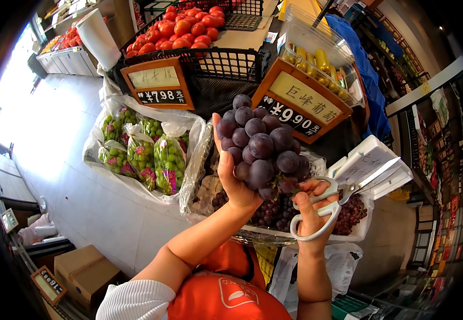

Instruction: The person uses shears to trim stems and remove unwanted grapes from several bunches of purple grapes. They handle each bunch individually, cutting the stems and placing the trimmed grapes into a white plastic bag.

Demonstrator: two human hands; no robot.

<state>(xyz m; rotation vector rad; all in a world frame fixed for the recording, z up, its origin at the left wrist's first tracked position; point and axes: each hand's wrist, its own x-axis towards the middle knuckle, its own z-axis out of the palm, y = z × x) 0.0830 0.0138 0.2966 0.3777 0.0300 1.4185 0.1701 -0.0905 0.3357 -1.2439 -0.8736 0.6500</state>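
A large bunch of dark purple grapes rests in my left hand, its palm and fingers around the left side and underside. My right hand holds a pair of scissors with pale grey handles, the fingers through the loops and the blades pointing up and right. The right fingertips touch the lower end of the bunch, near its green stem. Below the hands, smaller dark and red grapes lie in a plastic-lined box, partly hidden by my hands and the bunch.
Bagged green grapes fill a lined box on the left. Tomatoes lie in a black plastic crate ahead, behind framed price signs. A clear plastic container stands at the upper right, above white foam trays. A cardboard box sits lower left.
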